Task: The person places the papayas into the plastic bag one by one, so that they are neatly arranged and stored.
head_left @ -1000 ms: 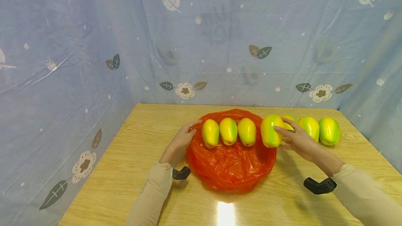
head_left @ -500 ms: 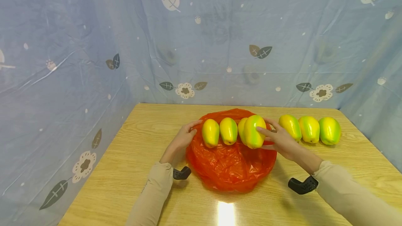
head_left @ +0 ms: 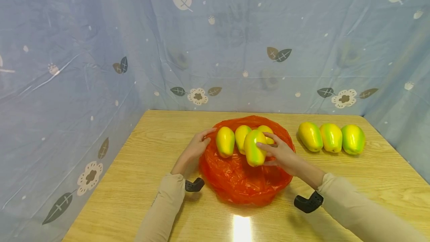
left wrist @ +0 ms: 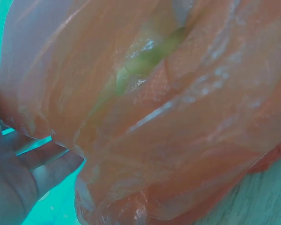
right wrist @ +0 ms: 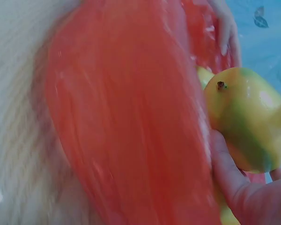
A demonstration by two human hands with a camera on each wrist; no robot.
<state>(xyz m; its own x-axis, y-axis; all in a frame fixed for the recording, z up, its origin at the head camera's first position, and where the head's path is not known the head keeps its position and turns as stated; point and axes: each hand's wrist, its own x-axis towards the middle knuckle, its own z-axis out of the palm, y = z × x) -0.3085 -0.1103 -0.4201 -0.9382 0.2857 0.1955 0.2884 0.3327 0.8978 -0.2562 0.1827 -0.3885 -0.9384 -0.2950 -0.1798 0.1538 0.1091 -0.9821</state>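
A yellow-green papaya [head_left: 254,148] is in my right hand [head_left: 280,154], which grips it from the right with thumb and fingers above the open red plastic bag [head_left: 235,188]. In the right wrist view the thumb and fingers lie round this papaya [right wrist: 246,117], with its stem end showing. Behind it in the head view are three more papayas in the bag: one [head_left: 225,142] stands apart at the left, and the held one partly covers the other two. My left hand [head_left: 195,148] rests at the bag's left rim; its fingertips touch the plastic [left wrist: 131,154], fingers fairly straight.
Three more papayas [head_left: 332,138] lie in a row on the wooden table [head_left: 134,182] at the back right. A blue patterned cloth [head_left: 235,40] hangs behind the table and along its sides. Black wrist devices [head_left: 308,202] sit under both wrists.
My right hand has carried the papaya left from the bag's right rim to over its middle, then slightly nearer and lower. The left hand stays at the rim.
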